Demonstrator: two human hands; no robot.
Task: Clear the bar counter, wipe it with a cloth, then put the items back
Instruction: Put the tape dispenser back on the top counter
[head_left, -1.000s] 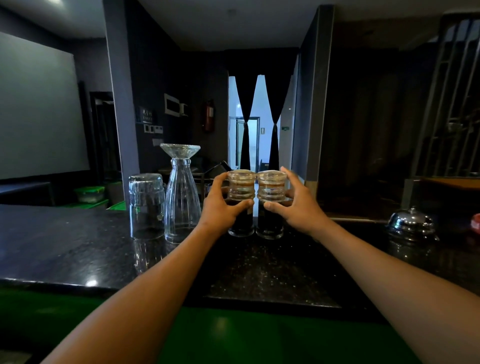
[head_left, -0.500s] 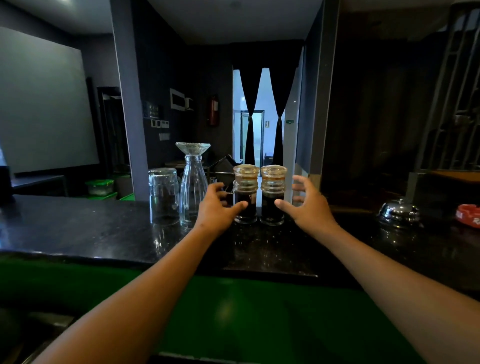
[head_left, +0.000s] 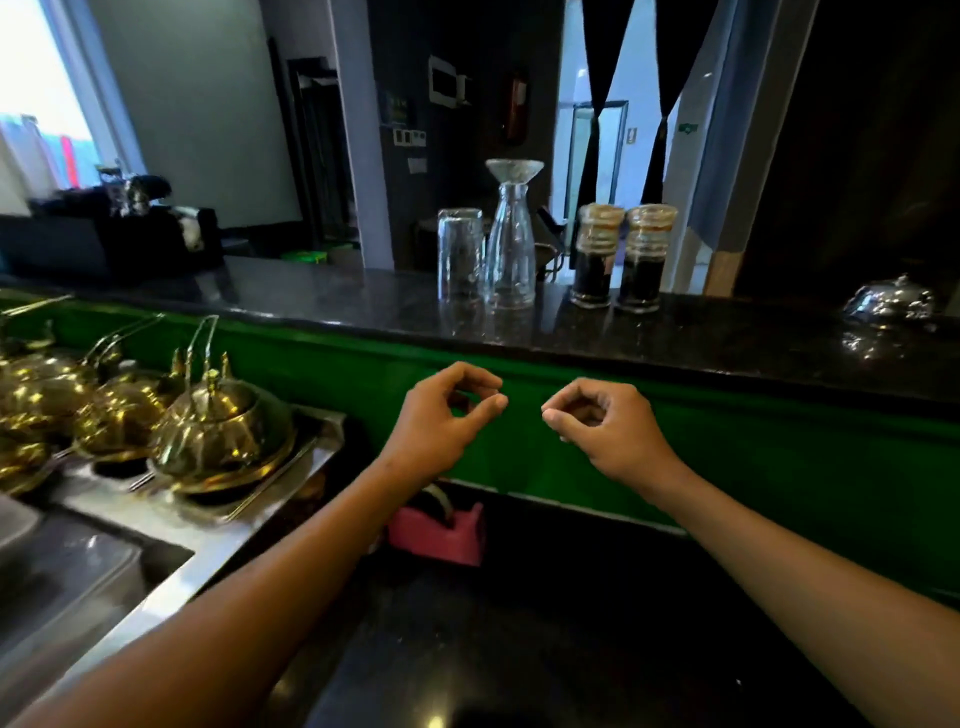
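Two glass jars with dark contents, one beside the other, stand together on the black bar counter. To their left are an upturned glass tumbler and a clear carafe with a small glass on its neck. My left hand and my right hand hover below the counter's edge, in front of its green face. Both hold nothing, their fingers loosely curled.
A chrome call bell sits on the counter at the right. Several brass teapots stand on a steel tray at lower left, beside a sink. A pink tape dispenser rests on the lower black worktop.
Both hands let go of the two jars and pulled back down below the counter's edge. The camera tilted down and left, bringing the teapots and sink into view.
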